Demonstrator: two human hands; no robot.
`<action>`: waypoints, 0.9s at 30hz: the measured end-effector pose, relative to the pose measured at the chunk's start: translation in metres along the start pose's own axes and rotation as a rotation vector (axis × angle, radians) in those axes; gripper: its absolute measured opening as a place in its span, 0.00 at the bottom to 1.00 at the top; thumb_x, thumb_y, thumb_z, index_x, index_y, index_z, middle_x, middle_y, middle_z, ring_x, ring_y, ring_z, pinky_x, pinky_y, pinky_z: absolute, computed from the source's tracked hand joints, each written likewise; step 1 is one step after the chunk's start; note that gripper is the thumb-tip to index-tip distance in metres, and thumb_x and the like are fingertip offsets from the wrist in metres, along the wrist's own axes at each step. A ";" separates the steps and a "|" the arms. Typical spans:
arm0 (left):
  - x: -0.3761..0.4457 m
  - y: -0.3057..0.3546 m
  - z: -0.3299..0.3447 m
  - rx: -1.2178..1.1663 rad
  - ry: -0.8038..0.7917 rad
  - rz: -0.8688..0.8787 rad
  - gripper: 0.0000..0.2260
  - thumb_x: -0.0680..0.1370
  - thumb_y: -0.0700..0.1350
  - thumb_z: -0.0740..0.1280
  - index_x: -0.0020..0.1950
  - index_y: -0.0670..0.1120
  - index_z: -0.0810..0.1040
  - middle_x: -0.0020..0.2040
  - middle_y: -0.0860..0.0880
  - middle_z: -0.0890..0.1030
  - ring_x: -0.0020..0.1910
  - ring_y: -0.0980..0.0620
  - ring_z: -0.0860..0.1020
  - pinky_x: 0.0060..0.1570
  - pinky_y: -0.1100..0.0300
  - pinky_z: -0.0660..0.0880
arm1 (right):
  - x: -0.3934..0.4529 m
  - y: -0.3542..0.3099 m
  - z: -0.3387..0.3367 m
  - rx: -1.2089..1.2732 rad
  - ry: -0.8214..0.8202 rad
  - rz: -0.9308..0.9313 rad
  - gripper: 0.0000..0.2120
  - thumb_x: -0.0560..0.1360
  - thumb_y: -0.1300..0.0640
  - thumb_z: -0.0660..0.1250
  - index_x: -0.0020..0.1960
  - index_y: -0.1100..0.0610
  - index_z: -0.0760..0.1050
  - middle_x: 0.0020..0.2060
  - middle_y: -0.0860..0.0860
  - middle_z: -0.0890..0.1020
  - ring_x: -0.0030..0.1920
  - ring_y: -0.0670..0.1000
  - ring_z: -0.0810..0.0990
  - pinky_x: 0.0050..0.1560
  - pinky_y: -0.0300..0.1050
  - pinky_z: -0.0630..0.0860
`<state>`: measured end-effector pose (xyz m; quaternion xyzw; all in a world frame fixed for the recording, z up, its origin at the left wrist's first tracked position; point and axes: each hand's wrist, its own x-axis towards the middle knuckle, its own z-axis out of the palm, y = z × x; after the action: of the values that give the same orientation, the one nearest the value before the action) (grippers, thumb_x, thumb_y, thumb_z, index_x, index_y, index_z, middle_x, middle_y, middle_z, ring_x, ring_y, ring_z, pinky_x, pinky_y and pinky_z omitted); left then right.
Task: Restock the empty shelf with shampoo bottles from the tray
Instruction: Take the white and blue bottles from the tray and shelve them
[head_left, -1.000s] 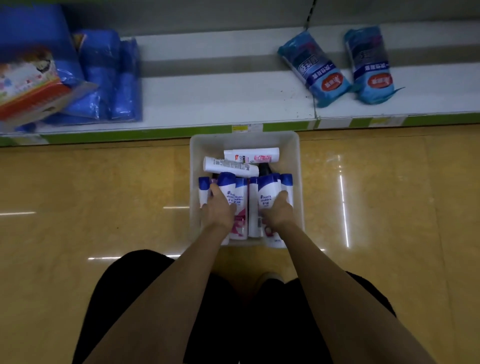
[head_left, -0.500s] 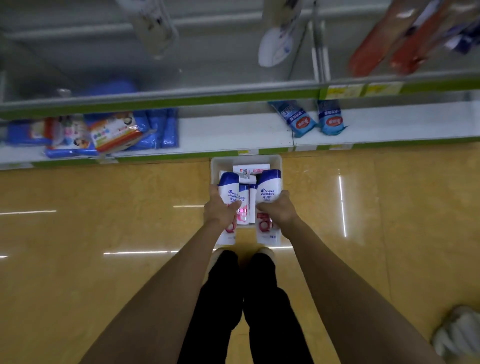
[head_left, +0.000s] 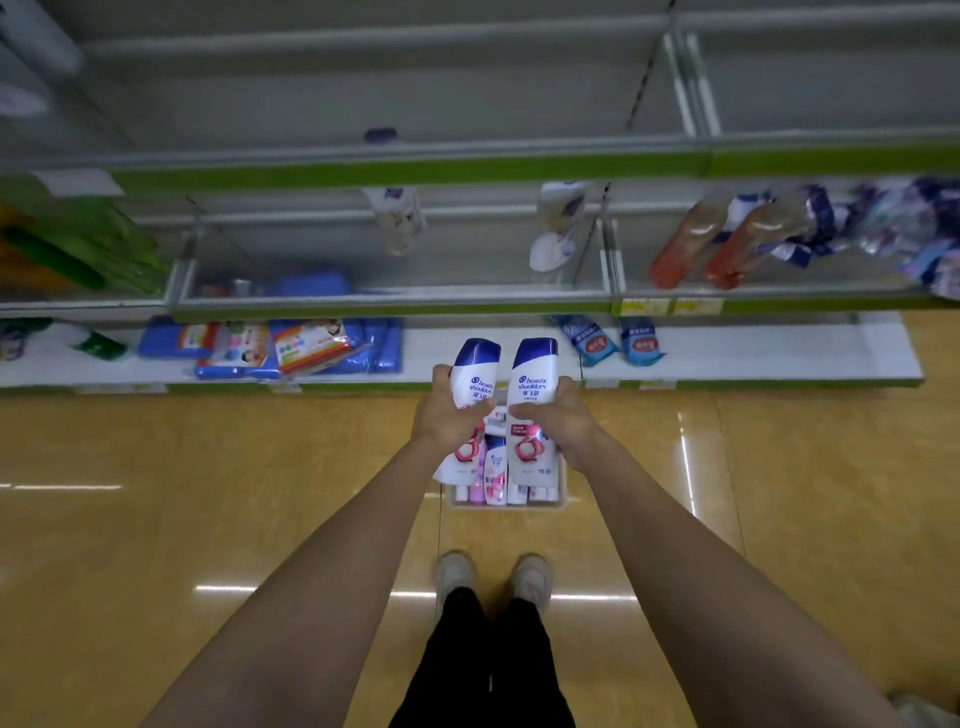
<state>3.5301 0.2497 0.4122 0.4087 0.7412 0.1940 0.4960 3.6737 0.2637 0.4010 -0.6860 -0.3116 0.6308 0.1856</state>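
A person stands looking down at a store aisle, arms stretched forward. The left hand (head_left: 448, 421) grips one white shampoo bottle (head_left: 470, 400) with a blue cap around its middle; the right hand (head_left: 558, 423) grips a second bottle (head_left: 531, 402) the same way. Both bottles are held upright, side by side, above a pale tray (head_left: 506, 501) on the floor with more bottles standing in it. A nearly bare shelf (head_left: 415, 156) with a green edge strip runs above. The bottles look like stiff, smooth plastic, probably moderately heavy and slightly slippery, so wrapping the waist seems the securest hold.
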 end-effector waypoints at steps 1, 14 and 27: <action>-0.006 0.009 -0.006 -0.005 0.007 0.015 0.18 0.73 0.48 0.71 0.56 0.46 0.65 0.49 0.47 0.77 0.44 0.48 0.76 0.38 0.59 0.73 | -0.007 -0.009 -0.002 -0.011 -0.007 -0.025 0.22 0.69 0.60 0.74 0.56 0.57 0.65 0.52 0.57 0.78 0.52 0.58 0.80 0.54 0.59 0.79; -0.071 0.151 -0.085 -0.156 0.114 0.375 0.18 0.73 0.42 0.72 0.59 0.41 0.71 0.51 0.46 0.79 0.49 0.48 0.77 0.45 0.59 0.73 | -0.106 -0.154 -0.041 -0.047 -0.047 -0.372 0.25 0.71 0.65 0.71 0.62 0.61 0.62 0.51 0.58 0.80 0.47 0.57 0.82 0.51 0.57 0.79; -0.139 0.260 -0.141 -0.219 0.252 0.668 0.16 0.73 0.41 0.72 0.56 0.44 0.70 0.51 0.46 0.77 0.50 0.48 0.77 0.53 0.55 0.73 | -0.199 -0.260 -0.081 -0.076 -0.002 -0.663 0.22 0.73 0.64 0.70 0.59 0.61 0.61 0.51 0.59 0.79 0.45 0.56 0.81 0.42 0.51 0.79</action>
<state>3.5359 0.3085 0.7338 0.5455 0.5970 0.4723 0.3508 3.7010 0.3346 0.7299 -0.5532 -0.5413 0.5245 0.3548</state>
